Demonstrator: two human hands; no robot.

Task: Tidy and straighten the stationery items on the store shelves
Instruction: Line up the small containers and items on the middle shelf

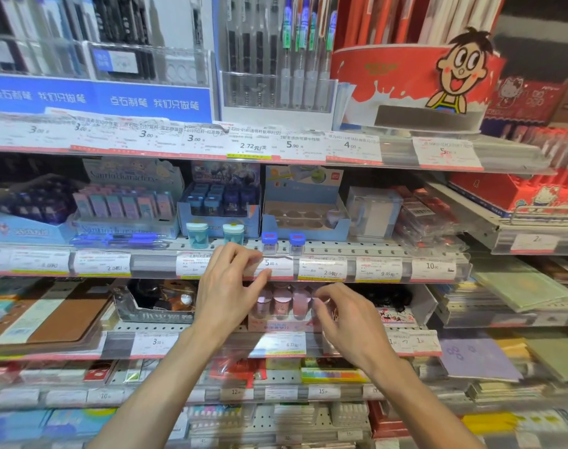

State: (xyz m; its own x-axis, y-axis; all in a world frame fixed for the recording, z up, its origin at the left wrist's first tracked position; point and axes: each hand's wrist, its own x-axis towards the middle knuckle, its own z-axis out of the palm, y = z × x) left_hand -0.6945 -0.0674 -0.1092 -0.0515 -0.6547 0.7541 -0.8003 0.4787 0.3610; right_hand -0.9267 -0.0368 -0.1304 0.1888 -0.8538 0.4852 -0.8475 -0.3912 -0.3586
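So the things getting straightened are those little pink capped tubs packed in a display carton, just below the middle of the frame, one shelf under the blue-capped ones. They look like light, hard plastic, smooth and easy to knock over, so I'd pinch each by its cap or sides rather than shove the row. Left hand is loose, fingers spread over the price strip, holding nothing. Right hand has fingers curled at the right end of the tubs; honestly can't tell if it's actually pinching one or only touching.
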